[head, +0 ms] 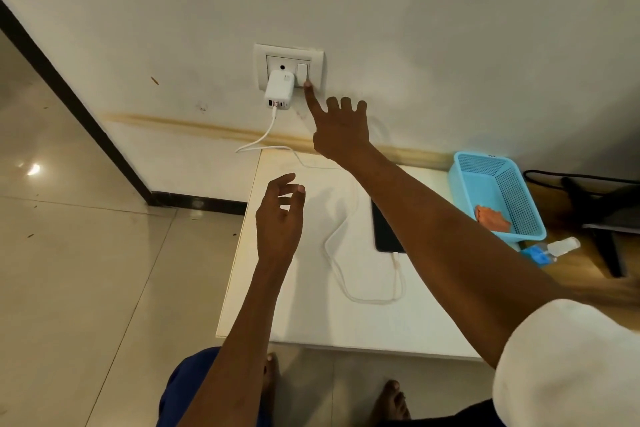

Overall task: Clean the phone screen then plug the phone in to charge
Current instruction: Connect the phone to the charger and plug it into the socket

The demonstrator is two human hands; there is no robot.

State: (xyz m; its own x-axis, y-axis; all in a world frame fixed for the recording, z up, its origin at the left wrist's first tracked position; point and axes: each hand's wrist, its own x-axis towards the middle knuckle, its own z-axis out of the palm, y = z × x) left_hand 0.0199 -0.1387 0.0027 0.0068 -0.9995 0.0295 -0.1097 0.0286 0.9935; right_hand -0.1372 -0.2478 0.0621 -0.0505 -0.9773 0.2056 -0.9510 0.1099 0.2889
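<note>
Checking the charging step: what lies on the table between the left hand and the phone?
In the head view, only the white cable loops between the left hand and the phone.

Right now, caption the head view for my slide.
Right hand presses wall switch; phone lies cabled to charger.

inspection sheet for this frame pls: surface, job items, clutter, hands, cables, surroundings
Surface: white table against the wall, marks not legible.
Job's things: phone flat on the table, cable plugged into its near end; charger in the wall socket; orange cloth in the blue basket.
Clutter: small clear bottle beside the basket.
Hands: right hand index fingertip at the switch; left hand in the air, holding nothing.
Cables: white cable loops from charger to phone.
Surroundings: tiled floor, chair base at right.
</note>
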